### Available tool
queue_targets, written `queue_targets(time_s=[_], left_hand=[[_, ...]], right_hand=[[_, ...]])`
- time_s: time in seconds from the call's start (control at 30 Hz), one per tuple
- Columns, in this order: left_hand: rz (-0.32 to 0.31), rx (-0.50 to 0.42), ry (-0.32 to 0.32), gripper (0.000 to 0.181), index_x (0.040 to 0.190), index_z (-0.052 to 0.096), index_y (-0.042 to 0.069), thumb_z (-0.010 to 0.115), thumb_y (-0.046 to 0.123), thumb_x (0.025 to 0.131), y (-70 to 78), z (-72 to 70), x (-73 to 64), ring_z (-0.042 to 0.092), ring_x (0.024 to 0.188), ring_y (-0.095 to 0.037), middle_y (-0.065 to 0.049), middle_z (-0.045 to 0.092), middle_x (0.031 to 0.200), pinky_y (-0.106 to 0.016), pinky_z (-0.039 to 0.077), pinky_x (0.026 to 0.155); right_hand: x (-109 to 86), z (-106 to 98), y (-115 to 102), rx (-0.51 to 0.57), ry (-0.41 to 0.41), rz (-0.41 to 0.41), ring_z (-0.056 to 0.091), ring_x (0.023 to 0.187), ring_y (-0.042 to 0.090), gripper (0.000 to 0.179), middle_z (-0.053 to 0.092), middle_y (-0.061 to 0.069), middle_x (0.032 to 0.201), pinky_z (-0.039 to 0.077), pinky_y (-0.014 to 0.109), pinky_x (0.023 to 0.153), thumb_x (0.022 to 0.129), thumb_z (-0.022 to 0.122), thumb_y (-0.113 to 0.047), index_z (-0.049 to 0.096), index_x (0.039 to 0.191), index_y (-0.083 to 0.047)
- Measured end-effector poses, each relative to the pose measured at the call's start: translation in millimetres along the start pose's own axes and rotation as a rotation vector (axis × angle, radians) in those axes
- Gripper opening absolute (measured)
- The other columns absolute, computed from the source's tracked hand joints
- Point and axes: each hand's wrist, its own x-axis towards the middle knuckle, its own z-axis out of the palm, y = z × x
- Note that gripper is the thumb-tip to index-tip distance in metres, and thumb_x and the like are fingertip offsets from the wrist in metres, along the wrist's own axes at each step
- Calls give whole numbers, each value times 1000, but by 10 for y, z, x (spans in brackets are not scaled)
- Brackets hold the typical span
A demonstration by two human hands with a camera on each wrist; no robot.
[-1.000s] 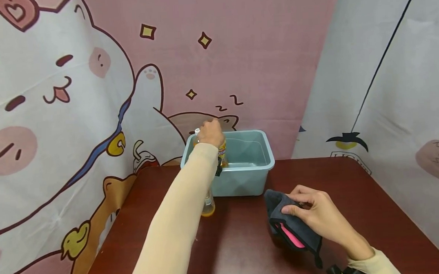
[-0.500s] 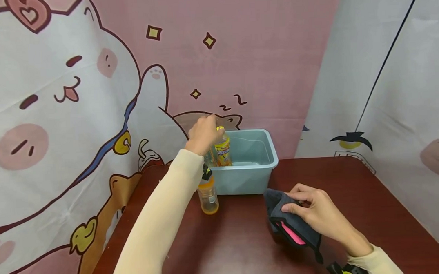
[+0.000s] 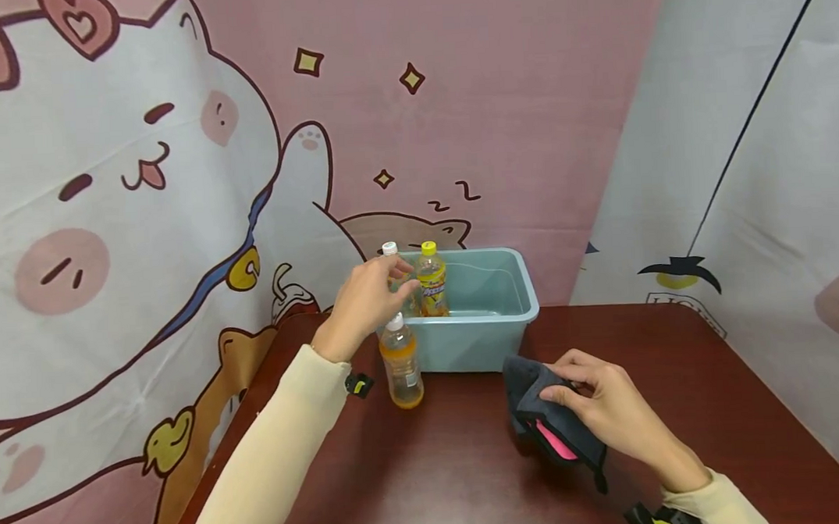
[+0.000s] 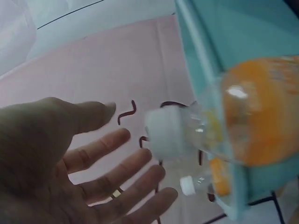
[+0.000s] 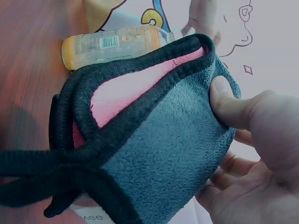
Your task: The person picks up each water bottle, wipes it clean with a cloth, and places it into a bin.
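My right hand (image 3: 612, 406) pinches a folded dark grey cloth (image 3: 548, 409) with black edging and a pink inside, held over the table's right half. In the right wrist view the thumb presses on the cloth (image 5: 173, 126). My left hand (image 3: 361, 304) reaches forward with its fingers loosely extended and nothing in them. Below its fingers a white-capped bottle (image 3: 401, 368) with an orange label stands on the table, against the front of the bin. In the left wrist view this bottle's cap (image 4: 164, 133) is close to the fingertips.
A light blue plastic bin (image 3: 475, 342) stands at the back of the table (image 3: 470, 463). Inside its left end are a yellow-capped bottle (image 3: 432, 281) and a white-capped bottle (image 3: 389, 249). A printed cartoon cloth (image 3: 525, 93) hangs behind the table.
My left hand has drawn back from above the bin, leftward and nearer, its fingers straightening. The bottles there are now uncovered. My right hand keeps holding the cloth in nearly the same place.
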Motion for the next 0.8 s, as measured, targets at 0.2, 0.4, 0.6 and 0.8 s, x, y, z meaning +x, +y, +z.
queue_targets(time_s=[0.2,0.4,0.6,0.8], left_hand=[[74,-68,-37,44,146,77,17,87,37,109,-226,107,-234,77,134,-35,-10,80,145,-59,66,112],[96,-145,-18,50,147,75,14,94,27,102,-465,231,-417,79,130,-36,-14,80,145,-58,69,109],[136,-247,40,47,138,76,13,99,20,97,-600,352,-502,83,117,-32,-8,83,135,-57,72,99],[151,-288,52,43,134,77,18,99,20,97,-573,420,-580,83,109,-29,-2,86,128,-44,70,90]], right_hand=[[0,-18,2,-17,24,9,65,86,1,34,76,-13,107,55,16,70,95,95,-5,91,125,-21],[12,2,-19,19,48,18,68,91,0,32,78,-7,109,58,13,74,96,94,-7,90,126,-18],[30,5,-37,4,56,20,66,90,0,32,78,-8,110,57,13,74,96,95,-8,90,126,-18],[67,20,-66,-4,64,-1,65,87,1,33,77,-8,108,54,13,71,96,95,-7,90,126,-17]])
